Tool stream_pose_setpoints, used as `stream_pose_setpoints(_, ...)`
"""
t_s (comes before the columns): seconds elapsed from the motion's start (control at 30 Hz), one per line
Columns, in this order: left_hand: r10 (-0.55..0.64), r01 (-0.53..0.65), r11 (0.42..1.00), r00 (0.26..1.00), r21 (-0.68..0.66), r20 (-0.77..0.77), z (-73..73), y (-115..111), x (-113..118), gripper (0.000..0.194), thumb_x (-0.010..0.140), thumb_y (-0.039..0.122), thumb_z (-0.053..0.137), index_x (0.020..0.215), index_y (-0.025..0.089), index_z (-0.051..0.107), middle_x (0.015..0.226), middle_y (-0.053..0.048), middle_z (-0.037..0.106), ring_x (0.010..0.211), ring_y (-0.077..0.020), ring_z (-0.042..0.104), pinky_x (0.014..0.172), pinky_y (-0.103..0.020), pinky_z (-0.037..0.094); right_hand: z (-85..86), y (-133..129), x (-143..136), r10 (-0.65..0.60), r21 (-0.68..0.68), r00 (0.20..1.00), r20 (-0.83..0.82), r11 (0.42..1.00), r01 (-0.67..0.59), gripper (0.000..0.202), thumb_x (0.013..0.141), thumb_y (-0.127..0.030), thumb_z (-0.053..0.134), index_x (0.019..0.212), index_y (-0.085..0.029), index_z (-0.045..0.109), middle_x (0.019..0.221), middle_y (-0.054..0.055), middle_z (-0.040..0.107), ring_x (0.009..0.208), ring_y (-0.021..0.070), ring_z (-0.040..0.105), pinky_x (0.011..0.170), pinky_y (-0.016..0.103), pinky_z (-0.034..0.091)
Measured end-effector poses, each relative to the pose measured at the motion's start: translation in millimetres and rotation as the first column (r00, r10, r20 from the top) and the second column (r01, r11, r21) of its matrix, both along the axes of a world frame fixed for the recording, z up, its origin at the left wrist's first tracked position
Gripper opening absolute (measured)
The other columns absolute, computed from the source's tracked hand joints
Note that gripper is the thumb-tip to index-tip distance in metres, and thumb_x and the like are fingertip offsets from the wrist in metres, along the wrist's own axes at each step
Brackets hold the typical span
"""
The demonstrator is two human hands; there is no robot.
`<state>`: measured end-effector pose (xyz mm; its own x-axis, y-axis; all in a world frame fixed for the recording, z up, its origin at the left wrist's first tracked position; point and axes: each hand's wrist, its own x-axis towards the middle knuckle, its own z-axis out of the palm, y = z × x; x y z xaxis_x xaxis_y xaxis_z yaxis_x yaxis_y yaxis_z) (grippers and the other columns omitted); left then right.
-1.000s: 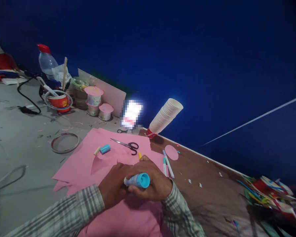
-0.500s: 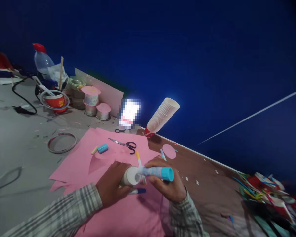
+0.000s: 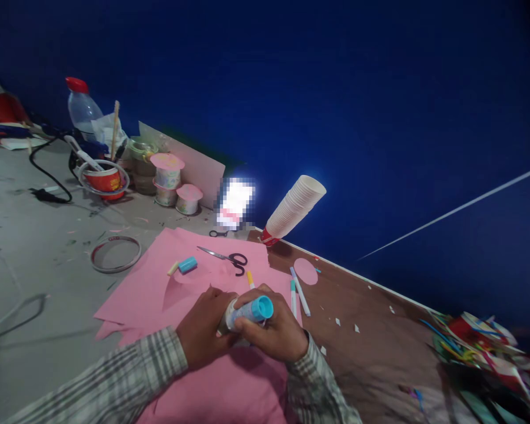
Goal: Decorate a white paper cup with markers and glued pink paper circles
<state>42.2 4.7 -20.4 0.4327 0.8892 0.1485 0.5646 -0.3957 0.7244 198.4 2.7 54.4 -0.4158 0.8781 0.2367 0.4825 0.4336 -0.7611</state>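
My left hand (image 3: 206,324) is closed around a small white cup-like piece (image 3: 225,321), mostly covered by my fingers. Over it, my right hand (image 3: 276,330) grips a light-blue glue stick (image 3: 247,315), its turquoise base tilted up toward me and its other end down at the white piece; the contact point is hidden. Pink paper sheets (image 3: 136,294) lie beneath both hands. On them rest black-handled scissors (image 3: 237,259), a blue cap (image 3: 188,265) and a yellow-capped marker (image 3: 250,280).
A leaning stack of paper cups (image 3: 294,209) stands by the blue wall. Markers (image 3: 301,294) and a pink paper disc (image 3: 306,271) lie at right. Further left are a tape ring (image 3: 115,254), small pink-topped pots (image 3: 188,199), a red cup (image 3: 103,179) and a bottle (image 3: 83,109).
My right hand has moved left and brought the glue stick closer over the white piece, tipping its base more upright. Markers at right have come into fuller view.
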Motion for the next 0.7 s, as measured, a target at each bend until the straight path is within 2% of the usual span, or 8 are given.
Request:
stream_pose_setpoints(0.13, -0.014, 0.019, 0.998, 0.998, -0.062, 0.066, -3.9, -0.8, -1.0, 0.024, 0.062, 0.034, 0.067, 0.083, 0.030, 0.057, 0.078, 0.005, 0.062, 0.077, -0.0196, 0.051, 0.066, -0.032, 0.039, -3.3, 0.8, 9.3, -0.049, 0.023, 0.997, 0.054, 0.999, 0.048, 0.008, 0.066, -0.023, 0.068, 0.074, -0.025, 0.067, 0.059, -0.005, 0.067, 0.049, 0.0163, 0.058, 0.057, 0.027, 0.048)
stream_pose_setpoints(0.2, -0.006, 0.011, 0.997, 0.998, -0.080, 0.063, -4.7, -1.0, -0.9, 0.028, 0.060, 0.034, 0.069, 0.085, 0.031, 0.057, 0.081, 0.004, 0.062, 0.079, -0.0210, 0.050, 0.067, -0.033, 0.038, -1.9, 0.3, 14.0, -0.087, 0.046, 0.996, 0.028, 0.995, 0.085, 0.007, 0.065, -0.024, 0.069, 0.072, -0.024, 0.068, 0.059, -0.003, 0.067, 0.051, 0.0174, 0.059, 0.056, 0.028, 0.048)
stream_pose_setpoints(0.3, -0.004, 0.008, 0.998, 0.998, -0.062, 0.065, -2.7, -0.4, -1.4, 0.031, 0.058, 0.036, 0.070, 0.085, 0.030, 0.057, 0.082, 0.004, 0.062, 0.077, -0.0207, 0.051, 0.068, -0.034, 0.038, 4.2, -2.6, 17.0, -0.191, 0.027, 0.970, -0.149, 0.980, 0.197, 0.010, 0.067, -0.028, 0.067, 0.075, -0.022, 0.069, 0.062, 0.000, 0.068, 0.054, 0.0193, 0.061, 0.052, 0.027, 0.048)
stream_pose_setpoints(0.4, 0.040, -0.036, 0.999, 0.988, -0.026, 0.149, -0.3, 0.6, -3.3, 0.038, 0.057, 0.046, 0.070, 0.088, 0.029, 0.056, 0.083, 0.004, 0.060, 0.075, -0.0198, 0.051, 0.069, -0.035, 0.039, 8.5, -6.7, 16.0, -0.260, -0.061, 0.912, -0.318, 0.965, 0.254, 0.020, 0.069, -0.037, 0.067, 0.082, -0.022, 0.070, 0.067, 0.001, 0.069, 0.048, 0.0180, 0.059, 0.043, 0.026, 0.047)
stream_pose_setpoints(0.47, 0.100, -0.095, 0.995, 0.970, -0.034, 0.222, -0.4, 1.1, -4.9, 0.043, 0.055, 0.052, 0.069, 0.088, 0.027, 0.056, 0.084, 0.003, 0.059, 0.077, -0.0206, 0.051, 0.069, -0.036, 0.041, 7.5, -9.4, 15.1, -0.281, -0.094, 0.887, -0.366, 0.960, 0.266, 0.023, 0.069, -0.040, 0.067, 0.083, -0.022, 0.070, 0.069, 0.002, 0.069, 0.045, 0.0171, 0.057, 0.041, 0.025, 0.046)
stream_pose_setpoints(0.53, 0.148, -0.132, 0.988, 0.948, -0.075, 0.281, -1.6, 1.8, -5.9, 0.044, 0.053, 0.050, 0.071, 0.088, 0.026, 0.057, 0.085, 0.003, 0.058, 0.079, -0.0213, 0.052, 0.070, -0.036, 0.043, 4.2, -12.2, 14.1, -0.300, -0.099, 0.873, -0.385, 0.954, 0.285, 0.024, 0.070, -0.041, 0.066, 0.084, -0.022, 0.070, 0.067, 0.001, 0.068, 0.045, 0.0175, 0.057, 0.040, 0.026, 0.046)
stream_pose_setpoints(0.6, 0.181, -0.137, 0.979, 0.923, -0.148, 0.339, -2.9, 2.9, -5.9, 0.041, 0.054, 0.044, 0.071, 0.087, 0.025, 0.056, 0.083, 0.003, 0.059, 0.078, -0.0204, 0.054, 0.068, -0.035, 0.045, 0.6, -15.7, 12.1, -0.306, -0.075, 0.870, -0.387, 0.950, 0.302, 0.022, 0.071, -0.040, 0.065, 0.085, -0.023, 0.070, 0.064, 0.001, 0.067, 0.047, 0.0192, 0.059, 0.042, 0.027, 0.048)
stream_pose_setpoints(0.7, 0.195, -0.109, 0.966, 0.901, -0.232, 0.387, -4.1, 5.4, -4.7, 0.035, 0.056, 0.038, 0.068, 0.086, 0.025, 0.055, 0.078, 0.004, 0.061, 0.071, -0.0186, 0.056, 0.063, -0.032, 0.048, -2.1, -22.1, 4.8, -0.278, 0.035, 0.891, -0.359, 0.950, 0.310, 0.016, 0.071, -0.033, 0.066, 0.086, -0.026, 0.068, 0.070, 0.001, 0.068, 0.054, 0.0223, 0.063, 0.049, 0.031, 0.051)
